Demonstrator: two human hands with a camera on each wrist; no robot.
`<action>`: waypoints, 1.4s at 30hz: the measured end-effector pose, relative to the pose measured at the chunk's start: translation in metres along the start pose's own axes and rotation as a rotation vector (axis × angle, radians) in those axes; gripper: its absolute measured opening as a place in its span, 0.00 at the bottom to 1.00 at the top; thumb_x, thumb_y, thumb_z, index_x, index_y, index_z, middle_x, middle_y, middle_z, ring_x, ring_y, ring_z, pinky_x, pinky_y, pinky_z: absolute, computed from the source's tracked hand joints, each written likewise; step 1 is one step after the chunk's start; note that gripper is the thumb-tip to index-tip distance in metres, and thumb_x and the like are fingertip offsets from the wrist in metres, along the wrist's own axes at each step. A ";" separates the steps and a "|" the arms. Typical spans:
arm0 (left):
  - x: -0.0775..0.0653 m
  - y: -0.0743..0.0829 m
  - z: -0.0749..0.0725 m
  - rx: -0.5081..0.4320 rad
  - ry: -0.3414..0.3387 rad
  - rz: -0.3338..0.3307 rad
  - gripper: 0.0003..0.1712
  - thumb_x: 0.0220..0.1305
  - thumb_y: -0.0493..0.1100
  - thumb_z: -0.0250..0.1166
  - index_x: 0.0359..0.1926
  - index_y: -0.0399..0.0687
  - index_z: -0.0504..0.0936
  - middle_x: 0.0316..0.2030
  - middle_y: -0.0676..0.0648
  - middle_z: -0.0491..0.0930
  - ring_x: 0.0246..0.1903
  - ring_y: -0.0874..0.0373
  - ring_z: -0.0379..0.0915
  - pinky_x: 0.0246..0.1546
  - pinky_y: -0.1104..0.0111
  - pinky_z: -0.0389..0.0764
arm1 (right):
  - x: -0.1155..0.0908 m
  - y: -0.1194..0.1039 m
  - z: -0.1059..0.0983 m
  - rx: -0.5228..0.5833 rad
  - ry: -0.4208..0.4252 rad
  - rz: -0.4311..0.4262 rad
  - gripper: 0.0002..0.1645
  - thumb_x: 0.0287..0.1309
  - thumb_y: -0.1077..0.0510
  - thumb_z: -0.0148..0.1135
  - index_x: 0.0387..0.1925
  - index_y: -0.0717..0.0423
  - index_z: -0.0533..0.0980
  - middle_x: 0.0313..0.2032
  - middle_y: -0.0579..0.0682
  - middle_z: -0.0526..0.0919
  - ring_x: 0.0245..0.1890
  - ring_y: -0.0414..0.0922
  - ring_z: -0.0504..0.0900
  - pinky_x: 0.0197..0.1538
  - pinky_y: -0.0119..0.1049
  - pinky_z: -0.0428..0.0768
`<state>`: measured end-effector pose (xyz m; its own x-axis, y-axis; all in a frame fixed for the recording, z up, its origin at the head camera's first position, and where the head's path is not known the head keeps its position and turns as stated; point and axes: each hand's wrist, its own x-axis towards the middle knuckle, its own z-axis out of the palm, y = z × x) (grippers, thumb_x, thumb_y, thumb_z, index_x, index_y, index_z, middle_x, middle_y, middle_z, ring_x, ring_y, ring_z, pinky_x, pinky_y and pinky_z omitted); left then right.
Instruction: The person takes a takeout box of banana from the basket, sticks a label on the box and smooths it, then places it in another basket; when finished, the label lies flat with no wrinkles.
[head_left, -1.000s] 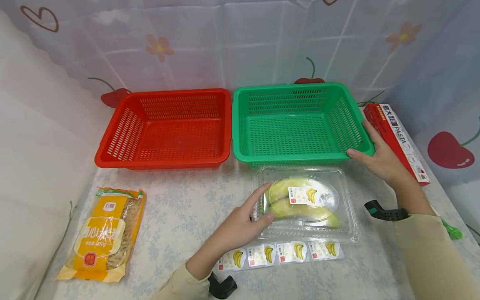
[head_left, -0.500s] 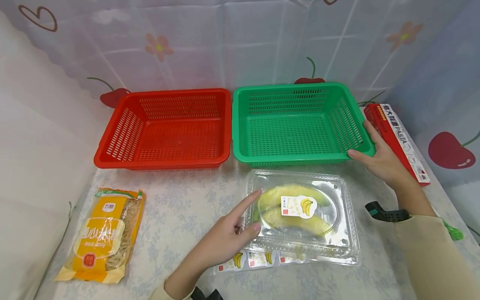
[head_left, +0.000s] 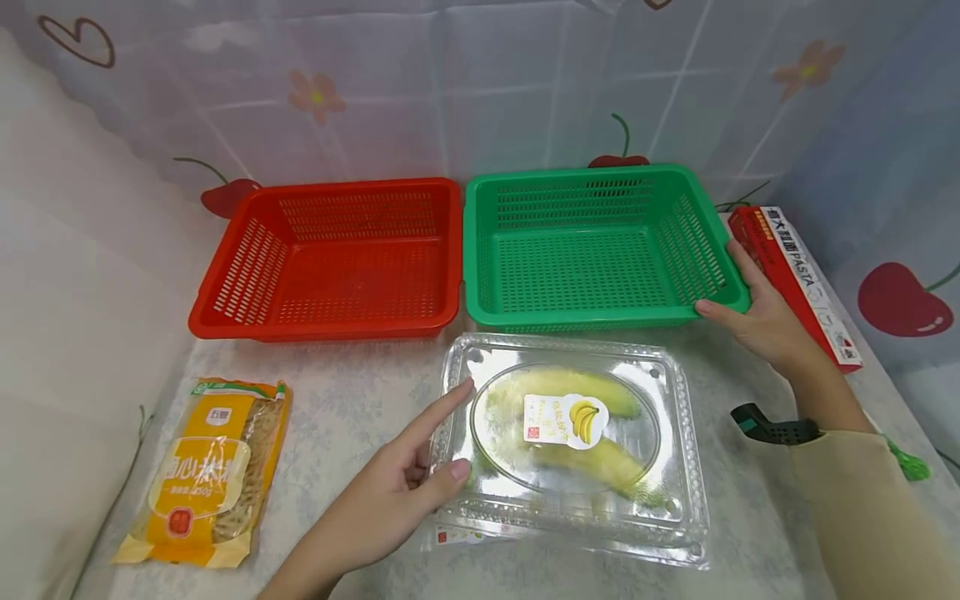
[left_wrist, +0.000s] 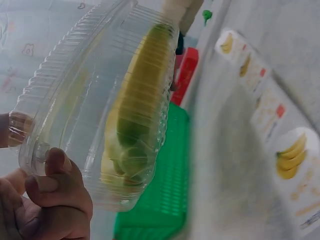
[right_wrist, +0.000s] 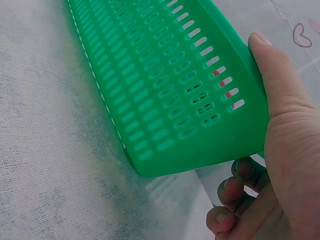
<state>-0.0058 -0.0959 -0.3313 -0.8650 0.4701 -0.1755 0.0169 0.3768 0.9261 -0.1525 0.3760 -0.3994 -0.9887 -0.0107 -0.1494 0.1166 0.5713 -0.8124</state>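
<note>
My left hand [head_left: 393, 492] holds a clear plastic clamshell box [head_left: 637, 521] by its left edge. The left wrist view shows the box [left_wrist: 75, 127] raised above the table, with curled fingers [left_wrist: 60, 200] under its rim. Bananas [head_left: 607, 467] lie inside, and a white banana sticker [head_left: 566, 421] is on the lid. At the right front corner of the green basket [head_left: 592, 317], my right hand [head_left: 765, 325] grips the rim. In the right wrist view, the thumb [right_wrist: 277, 70] presses the rim and the other fingers curl below it.
A red basket [head_left: 322, 327] stands left of the green one. A yellow pasta bag [head_left: 202, 475] lies at the left. Right of the green basket is a red pasta box [head_left: 795, 283]. A sheet of banana stickers [left_wrist: 272, 120] lies beneath the raised box, mostly hidden in the head view.
The clamshell box has come up off the table, nearer the head camera, and moved left and toward the front with my left hand. My right hand stays on the green basket.
</note>
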 end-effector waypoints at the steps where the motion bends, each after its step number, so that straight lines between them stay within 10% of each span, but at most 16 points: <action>1: 0.001 0.003 -0.002 0.006 0.012 0.012 0.37 0.72 0.50 0.59 0.75 0.81 0.53 0.19 0.52 0.63 0.17 0.67 0.56 0.18 0.71 0.66 | 0.000 0.000 0.000 0.001 0.000 -0.002 0.54 0.69 0.49 0.59 0.76 0.24 0.31 0.73 0.59 0.52 0.54 0.35 0.64 0.42 0.11 0.70; 14: 0.056 0.035 -0.030 -0.011 0.093 0.153 0.39 0.72 0.48 0.59 0.75 0.80 0.51 0.31 0.47 0.68 0.16 0.56 0.59 0.22 0.67 0.74 | 0.000 0.004 0.000 0.004 0.004 -0.010 0.55 0.68 0.49 0.59 0.76 0.23 0.31 0.75 0.63 0.48 0.53 0.33 0.63 0.42 0.12 0.72; 21: 0.105 0.037 -0.036 -0.117 0.110 0.164 0.39 0.72 0.47 0.59 0.74 0.82 0.52 0.17 0.48 0.62 0.13 0.56 0.55 0.16 0.68 0.66 | -0.001 0.004 -0.003 -0.018 0.001 0.021 0.54 0.67 0.44 0.59 0.75 0.20 0.31 0.78 0.57 0.43 0.61 0.47 0.60 0.41 0.13 0.72; 26: 0.135 0.041 -0.040 -0.118 0.127 0.145 0.38 0.72 0.51 0.58 0.75 0.82 0.50 0.49 0.55 0.73 0.18 0.57 0.56 0.20 0.69 0.66 | -0.004 0.000 -0.002 -0.016 -0.004 0.031 0.54 0.67 0.44 0.59 0.75 0.19 0.31 0.79 0.53 0.40 0.65 0.53 0.55 0.41 0.13 0.72; 33: 0.159 0.068 -0.037 -0.168 0.086 0.032 0.38 0.74 0.48 0.55 0.77 0.74 0.49 0.14 0.53 0.54 0.14 0.60 0.51 0.21 0.70 0.61 | -0.003 0.000 0.000 0.007 0.006 0.001 0.54 0.68 0.49 0.59 0.76 0.23 0.32 0.76 0.56 0.46 0.54 0.36 0.62 0.41 0.13 0.72; 37: 0.182 0.065 -0.030 -0.167 0.076 -0.011 0.38 0.74 0.49 0.56 0.77 0.76 0.48 0.36 0.51 0.72 0.14 0.58 0.52 0.23 0.69 0.64 | -0.003 0.000 0.000 0.009 -0.001 0.005 0.54 0.68 0.49 0.59 0.77 0.24 0.32 0.76 0.56 0.46 0.54 0.36 0.62 0.42 0.13 0.72; 42: 0.216 0.045 -0.021 -0.090 0.090 -0.022 0.38 0.73 0.55 0.56 0.76 0.83 0.48 0.70 0.54 0.57 0.16 0.56 0.57 0.28 0.65 0.70 | -0.004 0.000 0.000 0.010 -0.003 0.009 0.54 0.68 0.49 0.59 0.77 0.24 0.32 0.78 0.54 0.43 0.57 0.39 0.61 0.42 0.11 0.71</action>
<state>-0.2025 0.0061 -0.3208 -0.9062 0.3876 -0.1694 -0.0441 0.3116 0.9492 -0.1487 0.3761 -0.3983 -0.9874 -0.0077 -0.1583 0.1265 0.5632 -0.8166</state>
